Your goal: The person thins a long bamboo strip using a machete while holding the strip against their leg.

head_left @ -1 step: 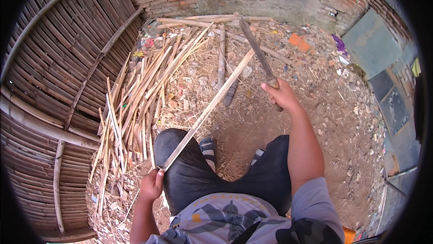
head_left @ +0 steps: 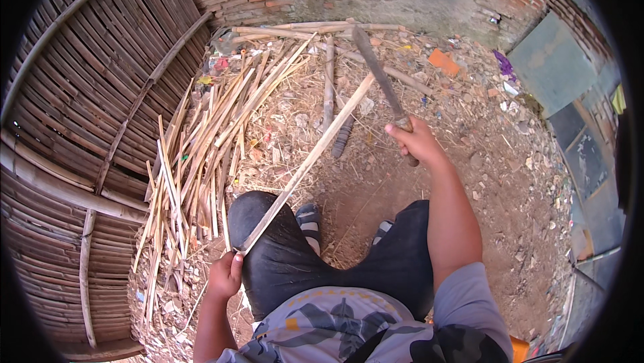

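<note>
Left hand wraps round the near end of a pale strip at seven o'clock, seemingly bracing it over the left knee, while the right hand, toward two, curls round a machete, angling its blade at the strip's one-o'clock tip.

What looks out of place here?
A flat orange scrap and crumpled purple scrap, upper right: vivid litter against the brown rubble-strewn ground. The long pale woody strip in the left hand and long dark metal knife in the right hand look unremarkable.
</note>
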Demonstrator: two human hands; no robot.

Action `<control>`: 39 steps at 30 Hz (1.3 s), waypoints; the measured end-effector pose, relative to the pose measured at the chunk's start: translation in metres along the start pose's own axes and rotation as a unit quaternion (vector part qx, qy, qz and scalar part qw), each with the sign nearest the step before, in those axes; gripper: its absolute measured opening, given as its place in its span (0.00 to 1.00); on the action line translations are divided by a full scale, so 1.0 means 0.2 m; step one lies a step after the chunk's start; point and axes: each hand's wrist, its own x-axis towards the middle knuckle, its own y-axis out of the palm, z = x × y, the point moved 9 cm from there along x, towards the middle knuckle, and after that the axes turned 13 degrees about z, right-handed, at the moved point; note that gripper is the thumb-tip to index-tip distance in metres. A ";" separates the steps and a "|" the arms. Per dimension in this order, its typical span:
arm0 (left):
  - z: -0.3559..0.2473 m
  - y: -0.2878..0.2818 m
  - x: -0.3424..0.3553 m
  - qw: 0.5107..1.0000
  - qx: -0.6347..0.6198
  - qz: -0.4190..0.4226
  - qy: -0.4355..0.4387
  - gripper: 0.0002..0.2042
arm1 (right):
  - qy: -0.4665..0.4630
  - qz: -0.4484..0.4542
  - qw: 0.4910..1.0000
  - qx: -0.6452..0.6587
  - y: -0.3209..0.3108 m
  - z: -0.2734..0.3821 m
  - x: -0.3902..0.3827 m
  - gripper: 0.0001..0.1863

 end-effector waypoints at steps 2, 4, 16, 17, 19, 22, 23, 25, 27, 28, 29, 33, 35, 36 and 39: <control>0.00 -0.01 -0.01 1.000 -0.009 -0.007 0.004 0.23 | 0.008 0.084 0.996 0.002 0.11 0.03 -0.01 0.38; 0.03 0.00 -0.01 0.999 -0.031 -0.003 -0.008 0.23 | 0.012 0.162 0.986 -0.045 0.25 0.08 -0.05 0.38; 0.01 0.00 0.00 1.000 -0.002 -0.012 0.012 0.23 | -0.056 0.005 0.998 -0.003 0.05 0.05 -0.01 0.28; 0.01 0.01 0.01 1.000 0.003 -0.011 0.017 0.23 | -0.072 -0.041 0.996 0.023 -0.02 0.03 0.00 0.26; 0.00 0.00 0.01 1.000 0.008 -0.009 0.020 0.23 | -0.074 -0.091 0.992 0.047 -0.07 0.01 -0.01 0.24; 0.00 0.01 0.00 1.000 -0.010 -0.003 0.017 0.23 | -0.047 -0.074 0.996 -0.002 0.01 0.08 -0.03 0.22; 0.00 0.01 0.00 1.000 -0.019 -0.002 0.017 0.22 | -0.054 -0.053 0.996 -0.047 0.08 0.09 -0.02 0.22; 0.02 0.01 0.00 0.999 -0.028 -0.008 0.016 0.22 | -0.065 0.019 0.992 -0.111 0.21 0.13 -0.02 0.21; 0.03 0.01 -0.01 0.999 -0.030 -0.013 0.011 0.22 | -0.072 0.120 0.979 -0.149 0.33 0.20 -0.06 0.21; 0.02 0.00 -0.01 1.000 -0.026 -0.012 0.009 0.22 | -0.156 0.108 0.953 -0.236 0.36 0.27 -0.07 0.18; 0.01 0.00 -0.01 1.000 -0.023 -0.011 0.007 0.22 | -0.138 0.102 0.963 -0.209 0.34 0.25 -0.07 0.18; 0.00 0.00 -0.01 1.000 -0.012 -0.017 0.012 0.22 | -0.117 -0.006 0.989 -0.093 0.18 0.19 -0.03 0.17; -0.04 -0.01 0.00 0.999 -0.014 -0.020 0.021 0.22 | -0.108 -0.052 0.992 -0.034 0.07 0.13 -0.02 0.18; -0.03 0.00 0.00 1.000 -0.013 -0.016 0.021 0.22 | -0.093 -0.050 0.994 -0.005 0.04 0.09 -0.01 0.20; -0.01 0.00 0.00 1.000 -0.015 -0.013 0.017 0.22 | -0.055 -0.008 0.998 -0.004 0.11 0.08 0.00 0.22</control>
